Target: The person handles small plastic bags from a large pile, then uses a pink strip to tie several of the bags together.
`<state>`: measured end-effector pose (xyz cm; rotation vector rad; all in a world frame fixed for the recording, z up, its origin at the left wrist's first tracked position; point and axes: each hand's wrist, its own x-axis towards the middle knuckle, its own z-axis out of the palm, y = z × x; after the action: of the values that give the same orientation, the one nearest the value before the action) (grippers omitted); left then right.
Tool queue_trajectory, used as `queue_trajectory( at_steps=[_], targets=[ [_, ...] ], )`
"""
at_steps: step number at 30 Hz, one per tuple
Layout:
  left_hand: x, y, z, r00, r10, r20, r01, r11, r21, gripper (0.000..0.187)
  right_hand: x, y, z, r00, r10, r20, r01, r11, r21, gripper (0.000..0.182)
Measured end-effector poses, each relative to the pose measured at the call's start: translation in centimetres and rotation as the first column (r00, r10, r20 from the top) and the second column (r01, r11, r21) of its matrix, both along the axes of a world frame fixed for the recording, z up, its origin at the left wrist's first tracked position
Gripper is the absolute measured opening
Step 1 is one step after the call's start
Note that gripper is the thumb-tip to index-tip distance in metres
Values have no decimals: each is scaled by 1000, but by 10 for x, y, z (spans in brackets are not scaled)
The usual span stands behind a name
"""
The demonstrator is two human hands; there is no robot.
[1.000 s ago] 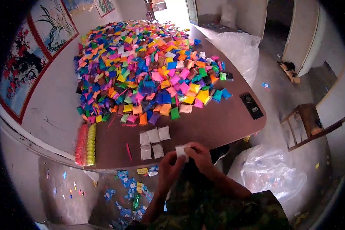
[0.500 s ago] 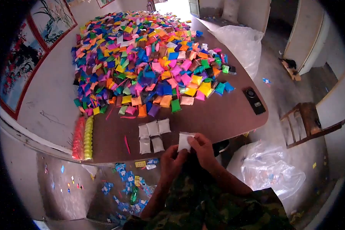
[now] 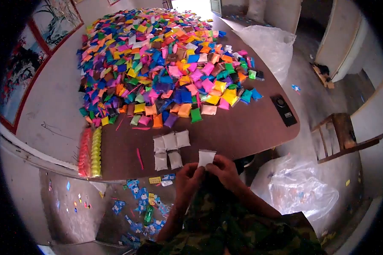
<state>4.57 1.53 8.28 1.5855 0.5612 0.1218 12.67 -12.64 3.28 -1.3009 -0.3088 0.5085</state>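
Between my two hands, at the table's near edge, is a small white packet [image 3: 207,157] in a clear bag. My left hand [image 3: 189,177] pinches its lower left corner. At the lower right side, my right hand [image 3: 225,171] grips it with thumb and fingers. Just left of it, several similar white packets [image 3: 170,140] lie in two rows on the brown table [image 3: 238,136]. Beyond them spreads a large heap of small packets [image 3: 157,72] in many colours.
At the table's left edge lie a red strip [image 3: 84,153] and a yellow strip [image 3: 96,152] of moulded plastic. A pink stick [image 3: 139,159] is nearby. A black device [image 3: 284,110] rests at right. Plastic bags [image 3: 302,187], a wooden stool [image 3: 342,134] and blue wrappers [image 3: 138,191] are on the floor.
My right thumb has slid down from the packet's face to its lower edge, so more of the white packet shows. The packets on the table stay in place.
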Motion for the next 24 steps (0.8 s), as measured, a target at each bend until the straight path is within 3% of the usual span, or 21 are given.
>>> queue_trajectory(
  at_steps=[6,9,12,18,21,24],
  targets=[
    [-1,0,-7,998,3,58,-3,1000,-1,24,-4,-2,11,990,-8,-142,1,999,-52,27],
    [0,-3,-4,998,9,69,-12,999,48,25,-1,-5,19,992,-7,-129,-11,991,-136,27],
    [2,0,-11,999,9,44,-6,998,-56,26,3,-4,-6,993,69,92,-51,982,-182,27],
    [1,2,1,998,-59,-10,59,997,55,27,-5,-4,-3,993,105,-52,-112,984,-140,30],
    [-1,-1,-3,999,-41,-6,41,999,-19,26,-8,-7,-3,987,116,-110,-120,992,-27,30],
    [-2,-2,0,999,-41,6,41,999,-34,25,-8,-9,6,980,120,-162,-129,990,-49,29]
  ],
)
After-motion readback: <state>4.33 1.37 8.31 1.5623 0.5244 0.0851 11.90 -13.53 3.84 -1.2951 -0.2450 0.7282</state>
